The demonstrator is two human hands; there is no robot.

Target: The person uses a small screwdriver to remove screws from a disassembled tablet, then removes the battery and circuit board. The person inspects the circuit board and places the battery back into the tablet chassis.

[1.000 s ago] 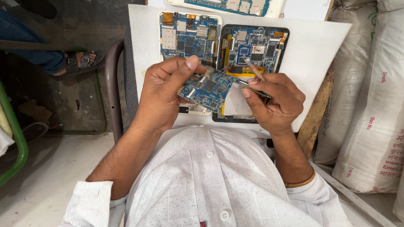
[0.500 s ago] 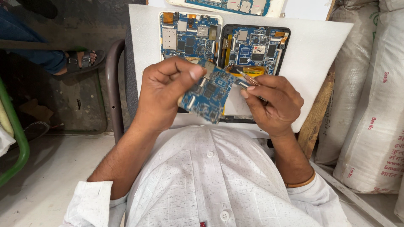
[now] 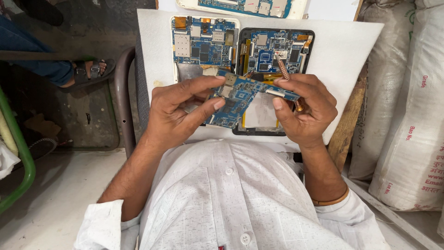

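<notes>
A loose blue circuit board (image 3: 240,95) is held up between both hands above a white work board (image 3: 342,51). My left hand (image 3: 180,113) grips its left end with thumb and fingers. My right hand (image 3: 303,109) pinches its right end and also keeps a copper-coloured screwdriver (image 3: 283,72) along the palm, its tip pointing up. Under the hands lie two opened tablets: a white-framed one (image 3: 203,41) at left and a black-framed one (image 3: 277,46) at right, both with blue boards exposed.
A third opened device (image 3: 240,5) lies at the top edge. White woven sacks (image 3: 407,106) stand at the right with a wooden plank (image 3: 347,129) beside them. At left are a chair arm (image 3: 121,92), a green tube frame (image 3: 18,148) and another person's sandalled foot (image 3: 88,74).
The loose board has been turned from a tilted, end-up pose to lying nearly level between both hands. My right hand shifted its pinch to the board's right end.
</notes>
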